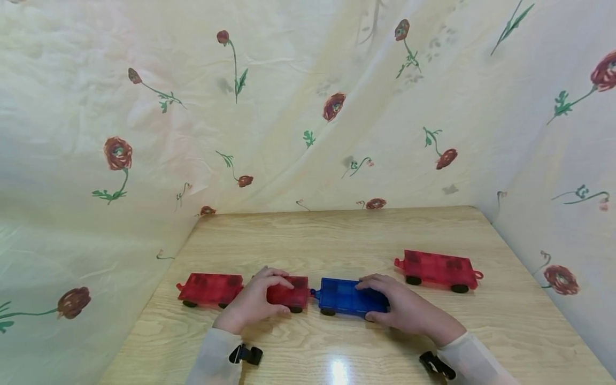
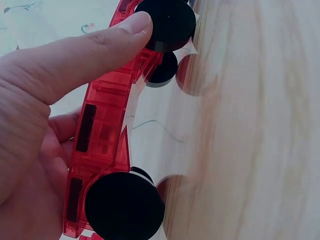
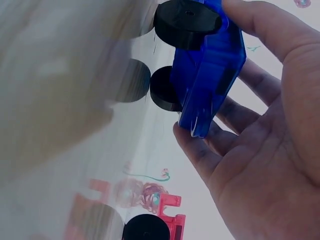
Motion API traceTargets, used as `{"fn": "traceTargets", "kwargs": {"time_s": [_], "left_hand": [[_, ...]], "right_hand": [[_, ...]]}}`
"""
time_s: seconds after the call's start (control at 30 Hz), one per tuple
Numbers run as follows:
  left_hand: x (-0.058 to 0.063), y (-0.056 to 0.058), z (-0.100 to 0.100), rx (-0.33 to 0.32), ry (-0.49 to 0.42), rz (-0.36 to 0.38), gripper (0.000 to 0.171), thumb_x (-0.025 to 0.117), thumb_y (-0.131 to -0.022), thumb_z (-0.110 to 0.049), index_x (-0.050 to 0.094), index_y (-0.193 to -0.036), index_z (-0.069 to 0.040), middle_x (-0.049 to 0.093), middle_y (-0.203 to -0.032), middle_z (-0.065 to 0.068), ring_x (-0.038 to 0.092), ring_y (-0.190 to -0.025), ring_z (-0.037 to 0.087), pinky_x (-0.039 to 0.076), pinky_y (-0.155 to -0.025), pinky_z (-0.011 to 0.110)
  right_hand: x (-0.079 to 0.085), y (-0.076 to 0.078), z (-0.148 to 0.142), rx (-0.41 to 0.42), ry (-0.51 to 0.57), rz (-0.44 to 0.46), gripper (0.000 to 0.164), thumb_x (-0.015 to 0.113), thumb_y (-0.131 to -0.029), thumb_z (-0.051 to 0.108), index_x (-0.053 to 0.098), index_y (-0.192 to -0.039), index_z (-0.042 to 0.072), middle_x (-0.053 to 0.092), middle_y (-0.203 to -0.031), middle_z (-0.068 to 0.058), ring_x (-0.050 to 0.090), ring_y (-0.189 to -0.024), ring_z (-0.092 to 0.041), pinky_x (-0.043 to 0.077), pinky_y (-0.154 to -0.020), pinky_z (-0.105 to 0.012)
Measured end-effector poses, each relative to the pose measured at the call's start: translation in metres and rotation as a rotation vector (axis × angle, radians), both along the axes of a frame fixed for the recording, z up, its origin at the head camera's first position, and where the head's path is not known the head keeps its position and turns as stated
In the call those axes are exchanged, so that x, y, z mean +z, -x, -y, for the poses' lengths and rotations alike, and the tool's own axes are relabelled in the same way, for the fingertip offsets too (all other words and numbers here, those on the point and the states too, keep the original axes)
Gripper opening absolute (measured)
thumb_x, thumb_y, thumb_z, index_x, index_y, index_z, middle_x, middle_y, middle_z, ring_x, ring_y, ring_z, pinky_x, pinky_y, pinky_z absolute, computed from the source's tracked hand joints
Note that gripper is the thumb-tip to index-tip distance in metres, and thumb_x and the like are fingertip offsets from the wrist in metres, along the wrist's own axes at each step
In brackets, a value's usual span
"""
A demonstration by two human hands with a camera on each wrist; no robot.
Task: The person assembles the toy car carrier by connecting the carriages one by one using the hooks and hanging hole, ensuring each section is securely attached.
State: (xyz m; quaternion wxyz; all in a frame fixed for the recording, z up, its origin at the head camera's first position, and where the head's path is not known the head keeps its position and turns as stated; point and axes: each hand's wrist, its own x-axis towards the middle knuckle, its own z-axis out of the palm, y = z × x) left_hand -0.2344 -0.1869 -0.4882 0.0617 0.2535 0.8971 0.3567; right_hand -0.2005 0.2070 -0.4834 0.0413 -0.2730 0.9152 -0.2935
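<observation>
My left hand (image 1: pixel 257 299) grips a red toy train car (image 1: pixel 300 291) across its body, the thumb pressed by a black wheel in the left wrist view. Just to the right, a blue toy train car (image 1: pixel 337 295) is held by my right hand (image 1: pixel 397 302), thumb at the near side and fingers over the far side. The hitches of these two cars meet between my hands; whether they are hooked cannot be told. Left of my left hand stands another red car (image 1: pixel 212 289), its right end close to that hand.
A third red car (image 1: pixel 438 269) stands at the right, behind my right hand. The wooden table (image 1: pixel 308 235) carries all the cars. Flower-patterned cloth (image 1: pixel 279 107) hangs behind the table and along both sides.
</observation>
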Motion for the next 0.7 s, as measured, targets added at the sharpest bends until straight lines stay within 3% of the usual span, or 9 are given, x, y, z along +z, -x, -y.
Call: {"fn": "traceTargets", "kwargs": {"time_s": [0.1, 0.27, 0.47, 0.53, 0.7], "left_hand": [[0.001, 0.000, -0.001, -0.003, -0.017, 0.008, 0.046, 0.093, -0.082, -0.030, 0.074, -0.123, -0.031, 0.051, -0.152, -0.006, 0.016, -0.155, 0.050, 0.028, -0.114, 0.073], [0.003, -0.002, -0.007, -0.026, -0.044, 0.004, 0.058, 0.091, -0.084, -0.037, 0.068, -0.136, -0.030, 0.047, -0.157, 0.000, 0.020, -0.155, 0.046, 0.036, -0.112, 0.069], [0.012, -0.007, -0.021, 0.039, -0.058, -0.014, 0.082, 0.089, -0.086, -0.040, 0.045, -0.155, -0.042, 0.042, -0.160, -0.006, 0.015, -0.157, 0.045, 0.035, -0.111, 0.071], [0.013, -0.007, -0.026, 0.045, -0.047, -0.044, 0.084, 0.088, -0.086, -0.042, 0.042, -0.156, -0.046, 0.041, -0.160, -0.008, 0.018, -0.156, 0.043, 0.034, -0.112, 0.071], [0.016, -0.006, -0.039, -0.006, -0.043, -0.080, 0.083, 0.088, -0.086, -0.043, 0.043, -0.156, -0.041, 0.041, -0.159, -0.007, 0.034, -0.151, 0.031, 0.041, -0.112, 0.060]], "right_hand": [[0.003, -0.001, -0.002, -0.016, 0.005, -0.003, 0.062, 0.083, -0.091, 0.045, 0.060, -0.146, 0.027, 0.052, -0.153, -0.003, 0.051, -0.138, -0.032, 0.050, -0.105, -0.056], [0.011, -0.001, -0.014, -0.034, 0.066, -0.037, 0.058, 0.084, -0.091, 0.037, 0.062, -0.144, 0.027, 0.049, -0.157, -0.004, 0.044, -0.144, -0.037, 0.044, -0.109, -0.063], [0.017, 0.001, -0.038, -0.097, 0.106, -0.108, 0.056, 0.086, -0.090, 0.032, 0.064, -0.141, 0.026, 0.051, -0.157, -0.007, 0.044, -0.144, -0.042, 0.043, -0.107, -0.066], [0.019, 0.001, -0.045, -0.122, 0.113, -0.127, 0.056, 0.087, -0.089, 0.027, 0.064, -0.141, 0.024, 0.052, -0.156, -0.009, 0.045, -0.143, -0.043, 0.045, -0.106, -0.066], [0.020, 0.003, -0.062, -0.176, 0.117, -0.183, 0.058, 0.088, -0.088, 0.021, 0.065, -0.141, 0.021, 0.054, -0.153, -0.010, 0.047, -0.142, -0.041, 0.044, -0.106, -0.065]]}}
